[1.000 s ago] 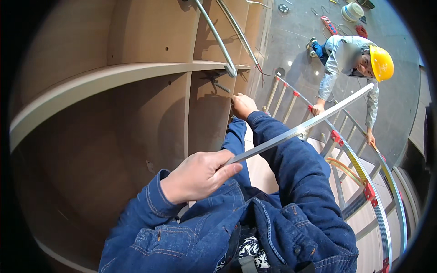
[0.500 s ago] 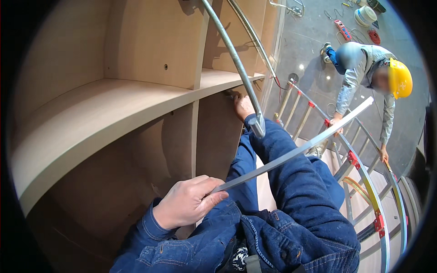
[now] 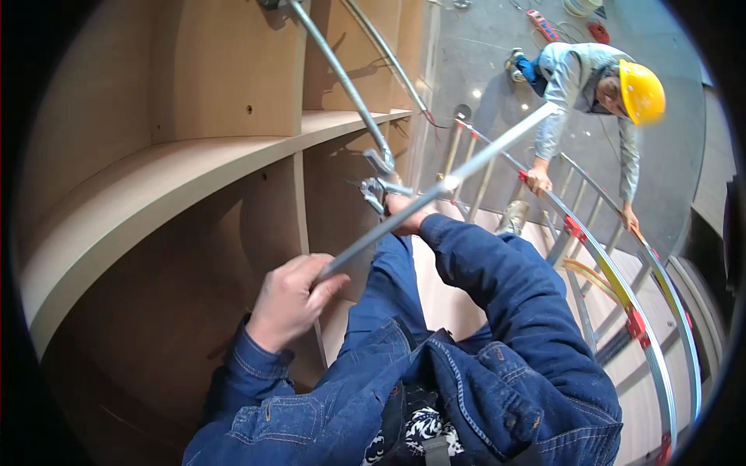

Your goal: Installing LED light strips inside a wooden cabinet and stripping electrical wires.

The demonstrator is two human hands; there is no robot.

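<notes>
My left hand is closed round the lower end of a long, narrow grey metal bar, which slants up to the right across my right forearm. Beyond it, my right hand grips a silver pliers-like tool with jaws; the bar hides part of these fingers. Just above the tool ends a hanging metal rod with a bent, flattened tip. Both are in front of the wooden cabinet's lower opening, below its curved shelf edge.
At the right stands a ladder with red joints, steadied by a person in a yellow helmet. A thinner strip with wires at its end hangs by the cabinet. A red power strip lies on the grey floor.
My right hand has come out from under the shelf, bringing the pliers-like tool into sight near the rod's tip. The view has shifted; my left hand still holds the bar.
</notes>
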